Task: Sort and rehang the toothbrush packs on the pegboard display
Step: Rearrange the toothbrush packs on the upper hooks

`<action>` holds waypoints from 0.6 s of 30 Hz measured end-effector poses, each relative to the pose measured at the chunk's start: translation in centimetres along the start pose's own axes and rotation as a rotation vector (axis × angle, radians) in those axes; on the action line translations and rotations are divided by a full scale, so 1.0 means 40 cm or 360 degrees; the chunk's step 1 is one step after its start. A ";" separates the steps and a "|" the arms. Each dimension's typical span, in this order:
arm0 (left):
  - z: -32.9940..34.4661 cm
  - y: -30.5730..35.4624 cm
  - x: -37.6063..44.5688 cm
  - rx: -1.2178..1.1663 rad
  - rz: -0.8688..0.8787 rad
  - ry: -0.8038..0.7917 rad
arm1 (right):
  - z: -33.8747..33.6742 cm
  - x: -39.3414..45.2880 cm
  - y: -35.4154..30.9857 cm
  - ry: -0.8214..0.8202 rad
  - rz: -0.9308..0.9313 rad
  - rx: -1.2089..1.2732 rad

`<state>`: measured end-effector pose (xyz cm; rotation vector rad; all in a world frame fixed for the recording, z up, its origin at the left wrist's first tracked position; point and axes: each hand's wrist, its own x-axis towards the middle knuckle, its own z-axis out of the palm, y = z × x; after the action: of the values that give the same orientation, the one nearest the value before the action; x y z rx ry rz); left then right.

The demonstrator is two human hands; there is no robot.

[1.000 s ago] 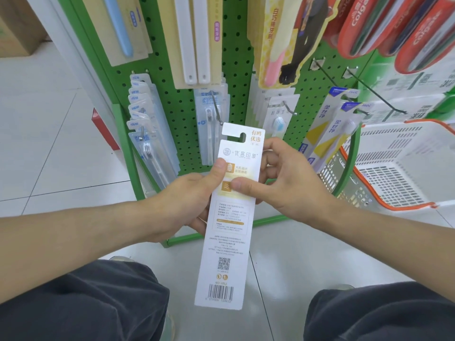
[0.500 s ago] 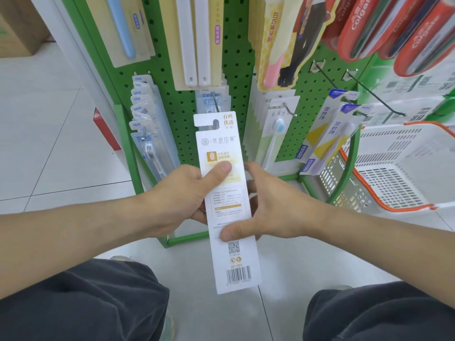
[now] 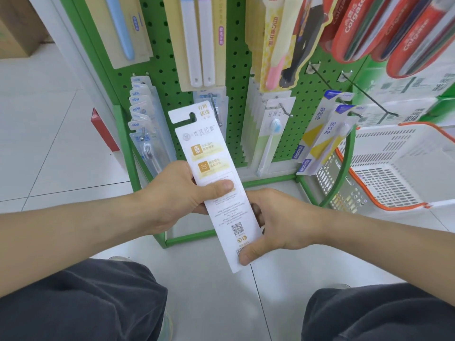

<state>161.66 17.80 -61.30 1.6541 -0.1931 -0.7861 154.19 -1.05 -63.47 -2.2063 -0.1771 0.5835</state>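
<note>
I hold a long white toothbrush pack [image 3: 209, 153], printed back side towards me, upright and tilted a little left, in front of the green pegboard [image 3: 236, 77]. My left hand [image 3: 179, 193] grips its middle, thumb across the front. My right hand [image 3: 275, 225] pinches the bottom end near the barcode. The pack's hang hole at the top sits just left of a metal peg [image 3: 216, 112] that carries other clear packs. More packs hang at the left [image 3: 142, 119], centre right [image 3: 273, 124] and right [image 3: 327, 129].
A white basket with an orange rim [image 3: 403, 168] stands at the right of the rack. Two bare metal hooks [image 3: 369, 97] jut out above it. Red Colgate packs [image 3: 384, 25] hang at top right. A red box [image 3: 103, 129] lies on the tiled floor behind the rack. My knees are below.
The pack has risen and swung from leaning right to leaning left, its top now near the centre peg. My right hand slid down from the middle to the pack's bottom end.
</note>
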 end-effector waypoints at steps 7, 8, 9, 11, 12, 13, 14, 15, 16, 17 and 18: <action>0.009 0.019 -0.010 0.0040 0.0001 0.0164 | 0.011 -0.003 0.003 0.0011 -0.0065 -0.0186; 0.012 0.021 -0.013 0.0063 0.0001 0.0151 | 0.015 -0.002 0.007 0.0003 -0.0058 -0.0250; 0.013 0.022 -0.015 0.0088 -0.0012 0.0129 | 0.018 -0.001 0.010 -0.0013 -0.0053 -0.0316; 0.010 0.024 -0.018 0.0136 -0.0092 0.0069 | 0.022 -0.001 0.016 -0.0064 -0.0042 -0.0404; 0.006 0.022 -0.016 0.0140 -0.0145 0.0053 | 0.023 -0.003 0.017 -0.0097 -0.0036 -0.0416; 0.002 0.020 -0.014 0.0117 -0.0193 0.0064 | 0.026 -0.005 0.016 -0.0124 -0.0032 -0.0425; 0.000 0.018 -0.011 0.0074 -0.0232 0.0103 | 0.028 -0.005 0.018 -0.0136 -0.0031 -0.0440; 0.001 0.017 -0.010 0.0018 -0.0262 0.0146 | 0.029 -0.006 0.019 -0.0138 -0.0023 -0.0452; 0.002 0.016 -0.009 -0.0031 -0.0284 0.0177 | 0.028 -0.004 0.024 -0.0137 -0.0004 -0.0455; 0.006 0.016 -0.008 -0.0073 -0.0296 0.0189 | 0.027 -0.003 0.027 -0.0136 0.0021 -0.0450; 0.008 0.017 -0.008 -0.0100 -0.0293 0.0184 | 0.026 -0.002 0.029 -0.0142 0.0043 -0.0446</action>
<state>161.41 17.57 -60.57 1.6683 0.0656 -0.8225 153.56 -1.10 -64.90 -2.4572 -0.2912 0.7084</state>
